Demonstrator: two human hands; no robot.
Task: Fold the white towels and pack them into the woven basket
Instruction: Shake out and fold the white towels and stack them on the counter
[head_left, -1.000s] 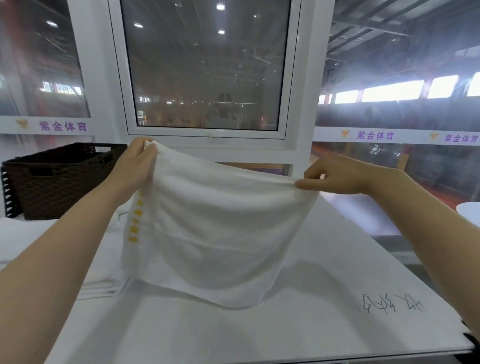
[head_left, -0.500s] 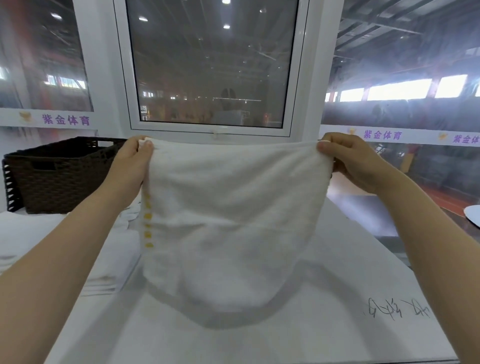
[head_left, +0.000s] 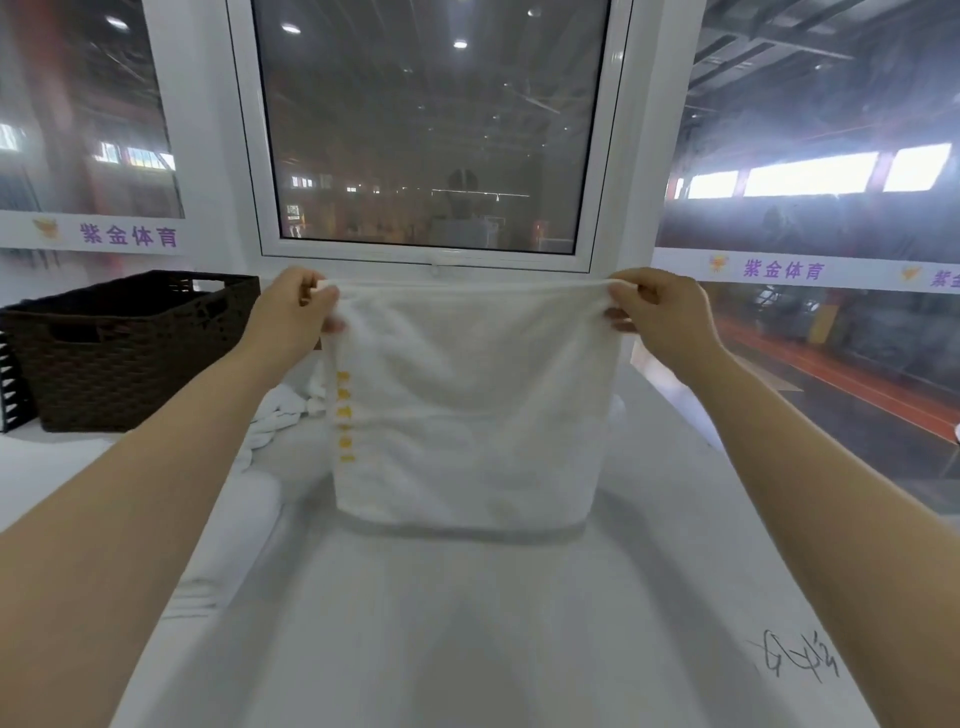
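Note:
A white towel (head_left: 467, 405) with a column of yellow marks near its left edge hangs doubled in the air above the white table (head_left: 467, 623). My left hand (head_left: 291, 317) pinches its top left corner. My right hand (head_left: 660, 312) pinches its top right corner, and the top edge is stretched straight between them. The towel's lower edge hangs just above the table. The dark brown woven basket (head_left: 124, 348) stands at the far left of the table, to the left of my left forearm. What it holds is hidden from here.
More white towels (head_left: 228, 519) lie on the table's left side, some folded in a stack, some crumpled (head_left: 291, 410) near the basket. A white-framed window (head_left: 431, 135) stands right behind the table. Handwriting (head_left: 800, 660) marks the table's near right part.
Both hands have lifted and pulled apart, so the sagging top edge is now taut and level. The towel's bottom has risen off the table and hangs square.

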